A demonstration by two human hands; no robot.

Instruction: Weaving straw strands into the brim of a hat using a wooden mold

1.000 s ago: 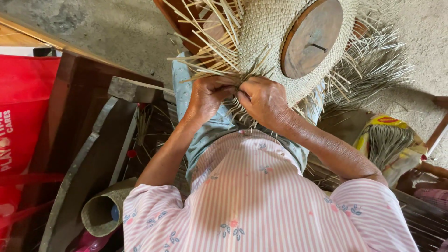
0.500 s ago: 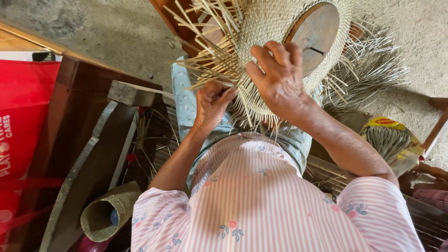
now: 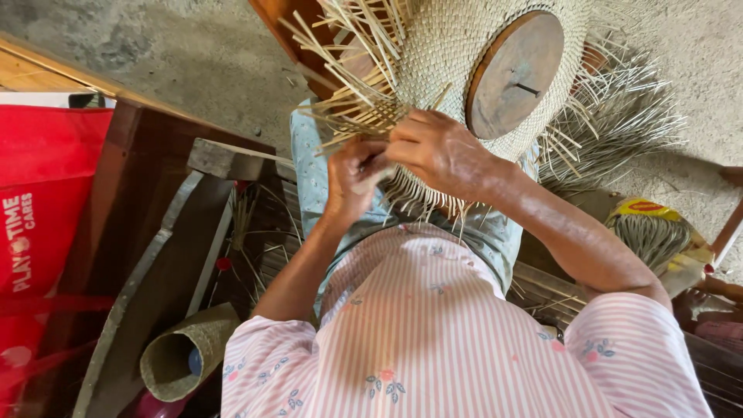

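The half-woven straw hat (image 3: 457, 58) rests crown-up on the person's lap, a round wooden block (image 3: 517, 73) set on its crown; the left hand (image 3: 352, 182) is curled shut, pinching loose straw strands (image 3: 348, 108) at the hat's near edge; the right hand (image 3: 437, 151) (fingers bent, half closed) presses the same strands, touching the left; a rolled woven mat (image 3: 174, 360) lies well below the hat.

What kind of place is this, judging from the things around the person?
Probably a home weaving workshop. Both hands, left hand and right hand, work loose straw strips on a half-woven hat with a round wooden block, above a bare concrete floor; a rolled woven mat lies nearby.
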